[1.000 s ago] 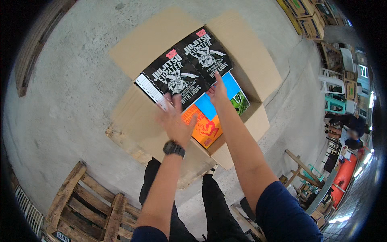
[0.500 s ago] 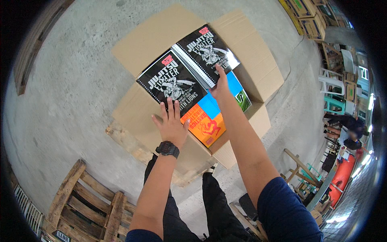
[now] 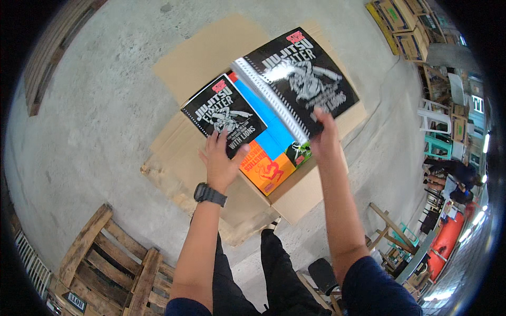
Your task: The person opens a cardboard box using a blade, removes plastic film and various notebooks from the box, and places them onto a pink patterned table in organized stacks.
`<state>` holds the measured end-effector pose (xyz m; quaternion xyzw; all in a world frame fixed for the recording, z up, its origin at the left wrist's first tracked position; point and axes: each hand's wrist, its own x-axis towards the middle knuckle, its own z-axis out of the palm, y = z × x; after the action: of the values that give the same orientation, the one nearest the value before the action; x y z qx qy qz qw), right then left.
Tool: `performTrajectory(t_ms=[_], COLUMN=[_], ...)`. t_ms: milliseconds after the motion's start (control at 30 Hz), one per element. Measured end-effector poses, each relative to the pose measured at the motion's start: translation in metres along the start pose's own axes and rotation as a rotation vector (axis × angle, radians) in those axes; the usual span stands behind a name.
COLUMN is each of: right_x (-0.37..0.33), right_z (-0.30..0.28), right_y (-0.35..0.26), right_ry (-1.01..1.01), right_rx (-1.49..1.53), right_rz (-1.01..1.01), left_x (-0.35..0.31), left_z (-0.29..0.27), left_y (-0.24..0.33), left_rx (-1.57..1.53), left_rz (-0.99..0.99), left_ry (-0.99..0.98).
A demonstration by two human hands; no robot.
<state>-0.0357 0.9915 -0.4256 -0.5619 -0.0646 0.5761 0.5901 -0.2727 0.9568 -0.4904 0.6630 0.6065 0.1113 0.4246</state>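
Observation:
My right hand (image 3: pixel 326 138) grips the lower edge of a black spiral-bound notebook stack (image 3: pixel 308 79), raised and tilted above the right side of an open cardboard box (image 3: pixel 197 55). Its thumb lies on the cover, which shows a white fighter drawing and red lettering. My left hand (image 3: pixel 219 166) rests, fingers spread, on the near edge of a matching black notebook (image 3: pixel 224 108) in the box's left part. Between the two lies a blue cover (image 3: pixel 271 139). Nearer are an orange notebook (image 3: pixel 267 169) and a green-and-black one (image 3: pixel 299 151). My right fingers under the stack are hidden.
The box stands on a wooden pallet (image 3: pixel 234 229) on the concrete floor, flaps folded out. Another pallet (image 3: pixel 108 263) lies at lower left. Cartons (image 3: pixel 408 45), a white stool (image 3: pixel 436 116) and a green stool (image 3: pixel 437 145) line the right side, where another person (image 3: pixel 458 174) is bent over.
My right hand has lifted the black notebook stack out of the box, up and rightward, uncovering blue beneath. My left hand has stayed on the other black notebook.

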Motion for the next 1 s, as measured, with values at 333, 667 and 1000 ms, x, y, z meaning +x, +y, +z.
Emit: performTrajectory(t_ms=[333, 667, 1000], right_x=[-0.023, 0.079, 0.116], right_z=[0.005, 0.050, 0.049], right_y=[0.079, 0.077, 0.085], right_ry=[-0.402, -0.286, -0.266], right_rx=[-0.774, -0.987, -1.122], right_rz=[0.386, 0.202, 0.352], left_x=[0.036, 0.030, 0.029], left_z=[-0.012, -0.007, -0.023], left_y=[0.003, -0.004, -0.022], left_rx=[-1.425, -1.311, -1.483], left_rz=[-0.264, -0.264, -0.360], left_ry=[0.463, 0.453, 0.371])
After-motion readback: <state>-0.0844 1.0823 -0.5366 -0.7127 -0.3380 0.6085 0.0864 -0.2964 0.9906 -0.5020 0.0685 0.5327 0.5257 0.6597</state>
